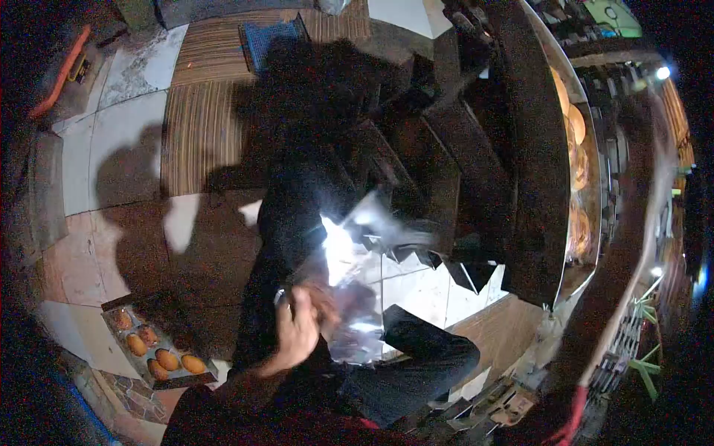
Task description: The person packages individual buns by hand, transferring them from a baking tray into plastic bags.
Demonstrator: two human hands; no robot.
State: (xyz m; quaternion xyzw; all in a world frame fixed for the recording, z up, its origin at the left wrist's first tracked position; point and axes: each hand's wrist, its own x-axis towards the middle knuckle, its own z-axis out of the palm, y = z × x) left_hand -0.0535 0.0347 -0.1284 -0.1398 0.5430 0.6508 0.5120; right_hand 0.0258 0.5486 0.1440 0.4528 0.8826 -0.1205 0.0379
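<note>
My left hand (296, 331) comes in from the lower left, low over the dark clothing. Its fingers are curled, and whatever lies between them is too blurred to make out. Pressed close behind it is a smeared patch of skin, seemingly my right hand (323, 303), with its fingers lost in motion blur. Just right of the hands hangs shiny, crinkled, see-through plastic (358, 316). Above it is a strong white glare (339, 253), and a blurred pale sheet (390, 224) lies further up.
A dark tray (167, 348) with several rounded brown pieces, perhaps rolls, stands at lower left. Dark slanted shelving (476, 171) rises on the right, beside a lit shelf of golden round items (577, 126). A blue crate (269, 43) sits on striped mats (195, 141) over tiles.
</note>
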